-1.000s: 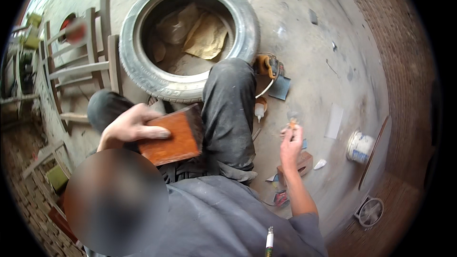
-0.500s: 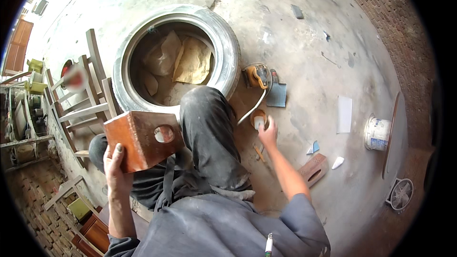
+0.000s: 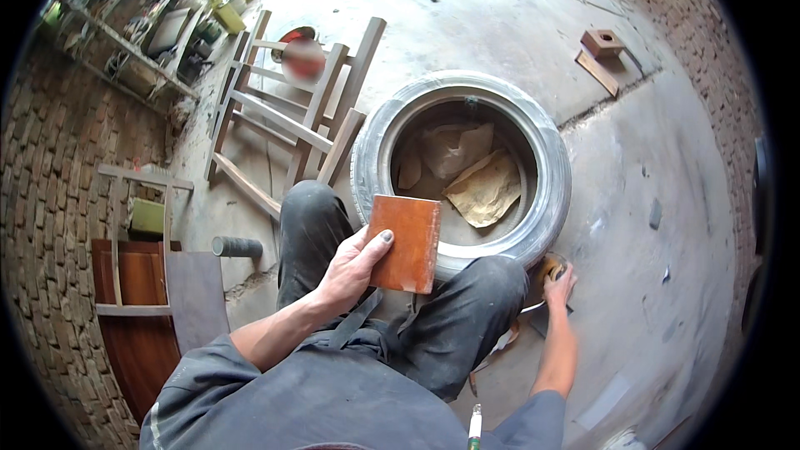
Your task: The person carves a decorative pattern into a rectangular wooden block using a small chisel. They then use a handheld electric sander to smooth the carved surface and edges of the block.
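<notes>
A varnished reddish-brown wooden box (image 3: pixel 408 242) is upright in front of my knees, one flat face toward me. My left hand (image 3: pixel 354 265) grips its left edge, thumb on the face and the other fingers hidden behind. Low at the right, my right hand (image 3: pixel 560 285) is closed around an orange and black power sander (image 3: pixel 547 270) on the floor beside a tire; the hand covers much of it. The grey tire (image 3: pixel 546 158) lies flat just beyond my knees, with crumpled brown paper (image 3: pixel 483 192) and a pale plastic bag (image 3: pixel 454 150) inside.
Bare wooden chair frames (image 3: pixel 312 108) lean left of the tire. A dark cylinder (image 3: pixel 237 247) lies by my left knee. Cluttered shelves (image 3: pixel 125 42) stand along the brick wall. A brown block (image 3: pixel 602 42) sits at the far right.
My view has swung left. The right hand has gone from a small round container on the floor to the sander. The left hand has turned the box, and its holed side no longer shows.
</notes>
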A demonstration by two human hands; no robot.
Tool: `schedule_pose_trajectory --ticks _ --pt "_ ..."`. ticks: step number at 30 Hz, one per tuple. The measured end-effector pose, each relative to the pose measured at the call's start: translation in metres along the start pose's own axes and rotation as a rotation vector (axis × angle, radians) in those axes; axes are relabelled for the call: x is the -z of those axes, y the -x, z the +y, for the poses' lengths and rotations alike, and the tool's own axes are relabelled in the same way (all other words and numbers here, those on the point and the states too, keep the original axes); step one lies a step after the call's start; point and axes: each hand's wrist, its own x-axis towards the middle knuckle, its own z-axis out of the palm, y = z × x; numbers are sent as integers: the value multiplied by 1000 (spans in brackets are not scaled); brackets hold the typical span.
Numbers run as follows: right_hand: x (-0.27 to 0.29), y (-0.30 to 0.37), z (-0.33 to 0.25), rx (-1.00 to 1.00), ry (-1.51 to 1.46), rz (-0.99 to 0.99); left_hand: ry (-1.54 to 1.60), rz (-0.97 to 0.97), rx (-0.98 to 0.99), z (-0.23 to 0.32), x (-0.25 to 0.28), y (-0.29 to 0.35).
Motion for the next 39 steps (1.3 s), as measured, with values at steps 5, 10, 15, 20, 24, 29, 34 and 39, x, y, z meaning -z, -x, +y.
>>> schedule_pose_trajectory --ticks 5,10,15,20,24,29,34,39 --pt "71 44 8 38 -267 189 -20 -202 44 6 11 -20" --pt "236 115 -65 455 -219 303 -150 -509 63 24 31 -36" --pt "350 207 -218 589 -239 180 -262 -723 -82 14 51 -22" --pt "343 253 -326 941 -79 -8 -130 -769 -13 3 69 2" --pt "324 277 -378 1030 -68 -208 -94 -596 -10 -14 73 27" --pt "315 286 -392 1117 -3 -278 -88 -425 -197 -37 76 34" --pt "310 280 -396 1074 55 -340 -8 -418 -134 -43 75 38" --pt "296 274 -413 1094 49 -390 -84 -402 -182 -45 72 43"
